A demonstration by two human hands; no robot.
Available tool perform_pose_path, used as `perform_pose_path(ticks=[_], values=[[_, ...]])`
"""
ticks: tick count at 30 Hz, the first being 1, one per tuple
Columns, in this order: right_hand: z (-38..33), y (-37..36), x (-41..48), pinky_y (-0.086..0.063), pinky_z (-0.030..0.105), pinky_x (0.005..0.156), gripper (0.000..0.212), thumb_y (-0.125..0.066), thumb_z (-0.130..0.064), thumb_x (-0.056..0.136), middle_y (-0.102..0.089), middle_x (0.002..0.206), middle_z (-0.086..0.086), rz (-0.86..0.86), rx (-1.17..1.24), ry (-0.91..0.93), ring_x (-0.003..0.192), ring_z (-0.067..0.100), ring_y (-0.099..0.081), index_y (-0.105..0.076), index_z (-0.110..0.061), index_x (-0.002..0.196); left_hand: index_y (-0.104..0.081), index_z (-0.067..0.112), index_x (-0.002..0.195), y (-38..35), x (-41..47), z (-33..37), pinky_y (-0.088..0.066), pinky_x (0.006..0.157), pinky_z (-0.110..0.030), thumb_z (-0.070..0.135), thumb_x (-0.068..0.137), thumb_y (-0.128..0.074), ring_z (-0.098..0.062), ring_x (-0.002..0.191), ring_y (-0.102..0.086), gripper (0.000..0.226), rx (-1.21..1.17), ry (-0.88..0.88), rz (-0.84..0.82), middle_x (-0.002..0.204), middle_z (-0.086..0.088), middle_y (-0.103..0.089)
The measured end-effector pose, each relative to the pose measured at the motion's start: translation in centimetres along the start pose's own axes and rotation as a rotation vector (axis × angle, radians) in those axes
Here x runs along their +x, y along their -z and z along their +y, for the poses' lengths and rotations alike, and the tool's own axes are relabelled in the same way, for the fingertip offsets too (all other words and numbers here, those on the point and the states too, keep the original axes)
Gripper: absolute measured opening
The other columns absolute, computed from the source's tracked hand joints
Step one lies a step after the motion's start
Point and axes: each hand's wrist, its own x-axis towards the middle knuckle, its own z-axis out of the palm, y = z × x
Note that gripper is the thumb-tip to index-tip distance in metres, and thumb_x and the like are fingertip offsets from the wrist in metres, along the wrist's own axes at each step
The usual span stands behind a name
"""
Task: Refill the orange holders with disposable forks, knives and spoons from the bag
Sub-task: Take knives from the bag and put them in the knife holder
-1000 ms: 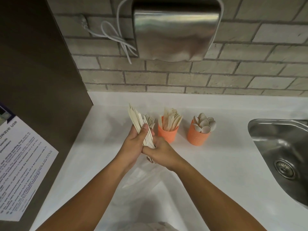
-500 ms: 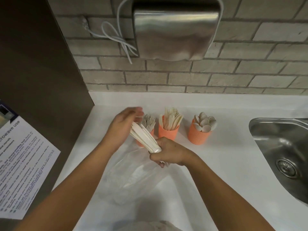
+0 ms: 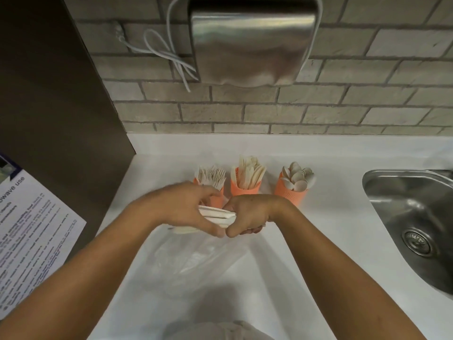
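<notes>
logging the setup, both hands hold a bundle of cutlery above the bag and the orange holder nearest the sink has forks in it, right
No: the head view shows the orange holder nearest the sink has spoons in it. The left hand and right hand hold the bundle of cutlery above the bag.

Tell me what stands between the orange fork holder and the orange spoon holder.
In the head view, a third orange holder, filled with pale flat knives, stands there.

Bare left hand (image 3: 180, 208) and right hand (image 3: 253, 212), bare forearms (image 3: 326, 261), pale grey garment (image 3: 220, 331) below.
</notes>
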Motion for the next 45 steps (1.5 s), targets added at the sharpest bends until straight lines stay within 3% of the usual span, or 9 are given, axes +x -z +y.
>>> perform_pose_path(ticks=[3,6,11,16,19,25,34,41,45], values=[[-1.4,1.1,-0.3,-0.037,0.022,0.045,0.015,-0.076,-0.023,0.083,-0.058,0.063,0.005,-0.023,-0.110,-0.020,0.045,0.016,-0.046,-0.072,-0.013,0.094,-0.066,0.034,0.111,-3.0,1.1,0.8,-0.059,0.081,-0.031,0.061,0.082,-0.075,-0.009,0.090,-0.068,0.041,0.039,-0.039,-0.053,0.102,0.013,-0.071],[-1.3,2.2,-0.6,-0.045,0.026,0.048,0.036,-0.082,-0.044,0.082,-0.072,0.084,0.008,0.091,-0.055,0.043,0.055,0.016,-0.061,-0.074,-0.014,0.101,-0.068,0.035,0.091,-4.5,1.0,0.2,-0.045,0.061,-0.012,0.044,0.097,-0.069,0.004,0.072,-0.064,0.011,-0.146,-0.024,0.021,0.082,0.013,-0.068],[0.5,2.3,-1.1,-0.060,0.046,0.066,0.032,-0.069,-0.053,0.091,-0.071,0.089,-0.002,0.725,0.375,0.168,0.071,0.025,-0.072,-0.068,-0.023,0.104,-0.066,0.034,0.082,-7.1,0.5,-0.4,-0.034,0.047,-0.012,0.035,0.099,-0.072,0.005,0.044,-0.051,0.018,-0.554,0.081,0.251,0.049,0.027,-0.055],[0.5,-1.4,-0.5,-0.046,0.033,0.064,0.011,-0.068,-0.019,0.091,-0.055,0.061,-0.009,1.255,0.703,0.306,0.058,0.012,-0.053,-0.058,-0.017,0.087,-0.069,0.019,0.094,-9.2,0.9,-0.1,-0.041,0.054,-0.032,0.040,0.093,-0.074,-0.012,0.048,-0.046,0.022,-0.823,0.258,0.395,0.052,0.013,-0.049],[-0.1,-4.1,0.2,-0.041,0.018,0.058,0.012,-0.074,-0.014,0.088,-0.049,0.061,-0.008,1.256,0.532,0.355,0.055,0.004,-0.046,-0.062,-0.012,0.085,-0.068,0.022,0.099,-10.1,1.2,0.6,-0.043,0.052,-0.034,0.038,0.094,-0.074,-0.019,0.049,-0.048,0.017,-0.926,0.251,0.412,0.055,0.009,-0.051],[-0.6,-5.2,2.2,-0.046,0.018,0.062,0.018,-0.080,-0.026,0.086,-0.061,0.072,-0.004,1.154,0.357,0.248,0.062,0.007,-0.056,-0.068,-0.017,0.096,-0.065,0.033,0.086,-11.2,1.6,2.3,-0.045,0.052,-0.032,0.032,0.095,-0.070,-0.009,0.046,-0.054,0.011,-0.878,0.185,0.521,0.058,0.011,-0.064],[-1.3,-2.7,1.2,-0.043,0.032,0.049,0.007,-0.062,-0.002,0.098,-0.059,0.073,0.020,0.941,1.155,0.362,0.047,0.022,-0.049,-0.058,-0.002,0.092,-0.062,0.021,0.089,-12.6,1.0,0.1,-0.035,0.051,-0.035,0.036,0.097,-0.071,-0.022,0.054,-0.037,0.019,-0.999,0.248,0.486,0.060,0.001,-0.042],[-1.0,1.5,0.2,-0.042,0.030,0.047,0.025,-0.060,-0.018,0.103,-0.061,0.081,0.017,0.924,1.205,0.601,0.049,0.023,-0.053,-0.046,-0.010,0.084,-0.062,0.017,0.091,-12.4,0.3,-1.8,-0.030,0.047,-0.027,0.032,0.100,-0.070,-0.015,0.050,-0.036,0.020,-1.220,0.286,0.422,0.064,0.001,-0.045],[-1.2,2.9,1.0,-0.054,0.033,0.053,0.011,-0.055,-0.013,0.106,-0.062,0.081,0.006,0.951,1.210,0.667,0.060,0.024,-0.063,-0.046,-0.011,0.098,-0.058,0.019,0.092,-11.8,-0.4,-2.6,-0.025,0.048,-0.026,0.032,0.103,-0.065,-0.012,0.049,-0.030,0.019,-1.300,0.270,0.400,0.059,0.006,-0.038]])
